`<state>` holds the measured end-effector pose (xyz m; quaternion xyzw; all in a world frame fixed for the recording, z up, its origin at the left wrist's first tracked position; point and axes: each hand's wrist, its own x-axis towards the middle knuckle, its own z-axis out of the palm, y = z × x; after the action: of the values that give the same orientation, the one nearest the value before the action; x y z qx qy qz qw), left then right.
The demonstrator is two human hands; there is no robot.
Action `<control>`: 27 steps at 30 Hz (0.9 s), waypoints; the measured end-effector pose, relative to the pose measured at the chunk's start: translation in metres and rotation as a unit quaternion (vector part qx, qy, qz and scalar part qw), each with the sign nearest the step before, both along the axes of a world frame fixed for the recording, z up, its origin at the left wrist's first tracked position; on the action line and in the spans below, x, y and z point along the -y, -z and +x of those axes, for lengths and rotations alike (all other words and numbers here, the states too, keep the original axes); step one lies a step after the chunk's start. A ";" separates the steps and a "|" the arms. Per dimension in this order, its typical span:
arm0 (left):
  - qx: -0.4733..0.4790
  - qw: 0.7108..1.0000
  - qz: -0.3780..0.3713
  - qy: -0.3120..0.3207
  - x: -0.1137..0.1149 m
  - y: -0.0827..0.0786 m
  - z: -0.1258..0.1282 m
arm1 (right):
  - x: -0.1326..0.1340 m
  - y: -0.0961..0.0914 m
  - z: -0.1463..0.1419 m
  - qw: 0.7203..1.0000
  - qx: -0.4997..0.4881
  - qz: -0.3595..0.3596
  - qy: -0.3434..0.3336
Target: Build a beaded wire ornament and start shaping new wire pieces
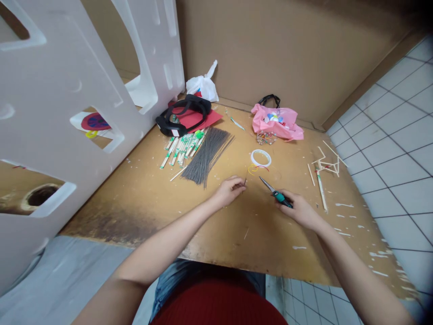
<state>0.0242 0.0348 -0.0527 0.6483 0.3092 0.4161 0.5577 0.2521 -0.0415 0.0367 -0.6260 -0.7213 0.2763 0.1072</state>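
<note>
Over the middle of the table, my left hand [231, 191] is closed in a pinch on a thin wire [245, 181]; most of it is hidden or too fine to follow. My right hand [302, 208] grips needle-nose pliers [281, 197] by their teal and black handles. Their silver jaws point up and left, apart from my left hand. Just beyond my fingers lie thin yellow and red strands [252, 170], beside a white roll of tape [260, 158].
Left of centre lie a bundle of dark wires [207, 155], paper-wrapped chopsticks [182, 146] and a black headset-like band [182, 115] on red paper. A pink bag [287, 124] and a white bag [204, 85] stand behind. A stick frame [327, 166] lies right. A white plastic panel [67, 72] borders the left.
</note>
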 end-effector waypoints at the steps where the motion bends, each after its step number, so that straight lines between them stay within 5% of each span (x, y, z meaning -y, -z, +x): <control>1: 0.026 0.998 -0.055 0.026 0.002 -0.003 0.000 | 0.000 -0.002 0.000 1.000 -0.002 -0.005 0.000; 4: 0.067 0.967 -0.203 0.138 0.007 -0.015 -0.003 | -0.002 -0.009 0.001 0.998 -0.037 -0.051 -0.017; 7: 0.073 0.942 -0.261 0.198 0.010 -0.025 -0.008 | -0.005 -0.016 0.001 0.991 -0.075 -0.104 -0.033; 27: 0.041 0.905 -0.308 0.291 0.016 -0.039 -0.012 | -0.028 -0.020 -0.008 0.938 -0.196 -0.273 -0.079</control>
<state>0.0121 0.0185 -0.0133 0.4879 0.1968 0.1455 0.8379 0.2440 -0.0139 0.0566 -0.5055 -0.6299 0.5875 0.0496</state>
